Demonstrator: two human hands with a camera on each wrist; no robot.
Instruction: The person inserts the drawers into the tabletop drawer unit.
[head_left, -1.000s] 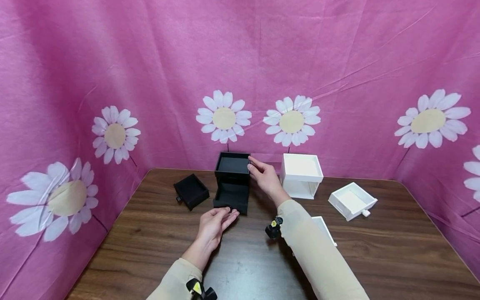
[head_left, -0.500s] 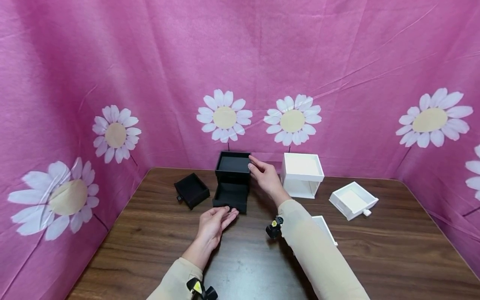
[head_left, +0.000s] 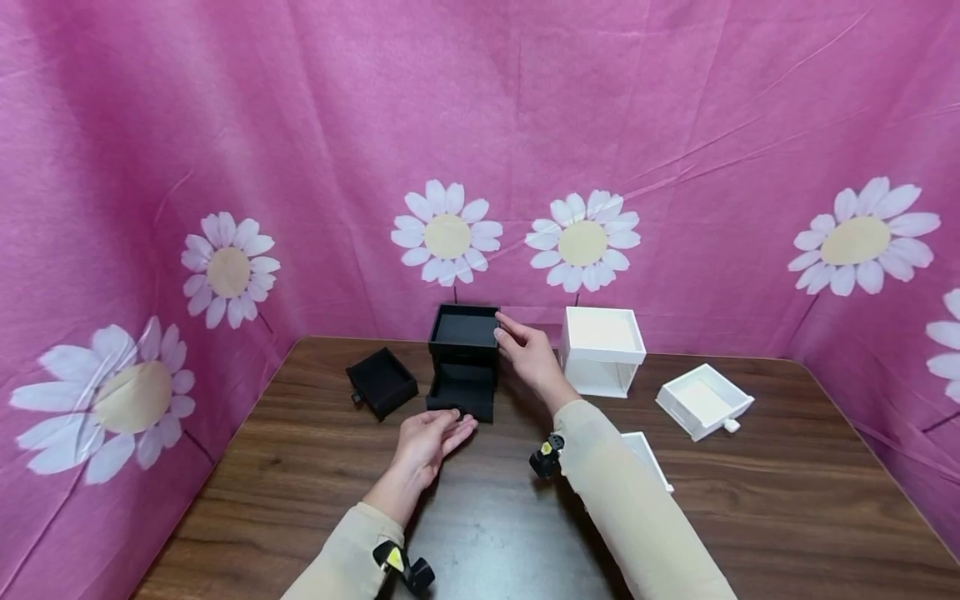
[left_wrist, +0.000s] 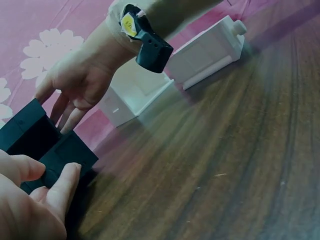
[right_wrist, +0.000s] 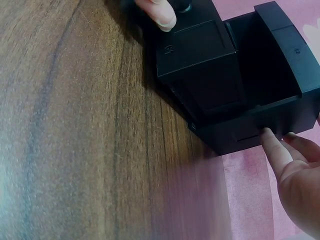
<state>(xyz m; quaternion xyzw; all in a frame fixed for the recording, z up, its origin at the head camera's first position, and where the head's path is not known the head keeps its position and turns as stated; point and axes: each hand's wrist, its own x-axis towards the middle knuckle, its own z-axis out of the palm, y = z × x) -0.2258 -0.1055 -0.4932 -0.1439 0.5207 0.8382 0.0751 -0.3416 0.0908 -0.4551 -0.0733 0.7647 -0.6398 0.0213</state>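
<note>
A black two-tier box (head_left: 465,325) stands at the table's back, with a shallow recess on top. From its lower opening a black drawer (head_left: 461,385) sticks out toward me. My left hand (head_left: 422,446) pinches the small round knob on the drawer front (left_wrist: 72,152) between thumb and fingers. Against the box's right side rests my right hand (head_left: 534,360), its extended fingers (right_wrist: 274,147) touching the side wall (right_wrist: 250,127). In the right wrist view the upper compartment is hollow. A second black drawer (head_left: 382,383) lies on the table left of the box.
A white box (head_left: 603,350) with an open front stands right of my right hand. One white drawer (head_left: 705,402) lies farther right, and another white piece (head_left: 647,458) is partly hidden under my right sleeve. A pink daisy-print curtain (head_left: 517,150) borders the wooden table (head_left: 495,533).
The black drawer has slid slightly farther into the box, with my left hand following on its knob. My right hand stays at the box's side.
</note>
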